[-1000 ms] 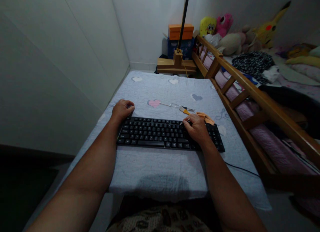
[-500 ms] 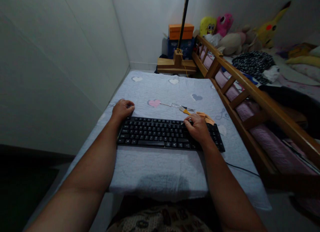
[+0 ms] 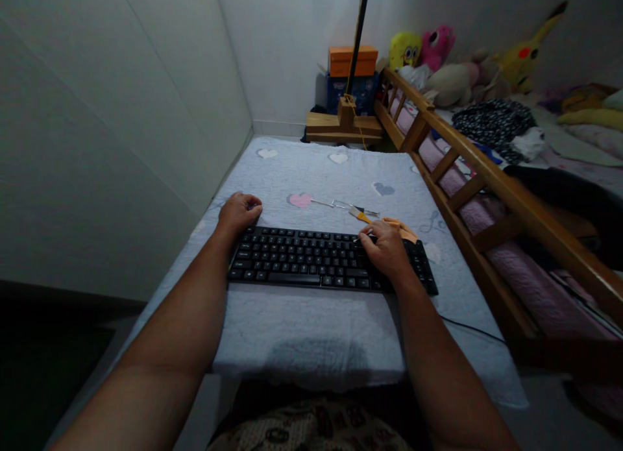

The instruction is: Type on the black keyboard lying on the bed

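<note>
A black keyboard (image 3: 292,256) lies lengthwise in front of me on the cloth-covered table (image 3: 311,328). Just beyond its far left corner, my left hand (image 3: 238,212) rests on the cloth, loosely curled with a gap between thumb and fingers; nothing plainly shows in it. My right hand (image 3: 387,246) is over the keyboard's right part with bent fingers. A small pale thing shows near its thumb and fingertips, too small to name. Beyond that hand are a yellow-handled brush (image 3: 361,215), thin metal tools (image 3: 345,205) and an orange cloth (image 3: 402,228).
A cable (image 3: 472,328) runs right from the keyboard's side. The wooden bed rail (image 3: 455,149) borders the table's right, with plush toys and clothes behind it. A pale wall panel (image 3: 121,133) stands left. Boxes (image 3: 353,61) and a wooden stand (image 3: 324,126) are at the back.
</note>
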A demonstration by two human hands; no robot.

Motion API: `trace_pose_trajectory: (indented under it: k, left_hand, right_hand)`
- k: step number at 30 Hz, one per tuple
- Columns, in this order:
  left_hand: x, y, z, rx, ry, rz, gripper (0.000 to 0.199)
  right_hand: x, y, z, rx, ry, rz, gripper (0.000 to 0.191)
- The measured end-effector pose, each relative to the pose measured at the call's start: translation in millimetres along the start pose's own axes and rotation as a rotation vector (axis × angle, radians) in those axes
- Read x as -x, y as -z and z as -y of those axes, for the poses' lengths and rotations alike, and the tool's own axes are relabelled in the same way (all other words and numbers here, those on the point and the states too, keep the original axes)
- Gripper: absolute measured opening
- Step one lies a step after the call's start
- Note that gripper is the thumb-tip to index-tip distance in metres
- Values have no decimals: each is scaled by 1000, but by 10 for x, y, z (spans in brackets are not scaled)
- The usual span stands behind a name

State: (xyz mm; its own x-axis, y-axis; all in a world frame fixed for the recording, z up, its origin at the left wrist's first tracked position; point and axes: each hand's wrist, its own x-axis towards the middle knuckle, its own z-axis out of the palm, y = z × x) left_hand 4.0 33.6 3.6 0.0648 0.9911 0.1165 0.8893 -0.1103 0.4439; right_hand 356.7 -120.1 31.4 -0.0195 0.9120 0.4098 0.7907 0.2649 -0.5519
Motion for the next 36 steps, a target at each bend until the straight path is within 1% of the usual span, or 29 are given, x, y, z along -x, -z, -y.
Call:
trace_pose_trajectory:
  k: [17,31,36]
  left_hand:
    - [-6,-3,-1,4,1,-1,32]
    - [-2,-3,-8,9,12,-7,32]
    - [-12,-12,15,21,-7,3,33]
  right_hand:
    - [-1,-39,44,-63,15,45,18]
    - [6,-60,80,-41,28,43,17]
    - [-1,-57,67,-45,30,36,16]
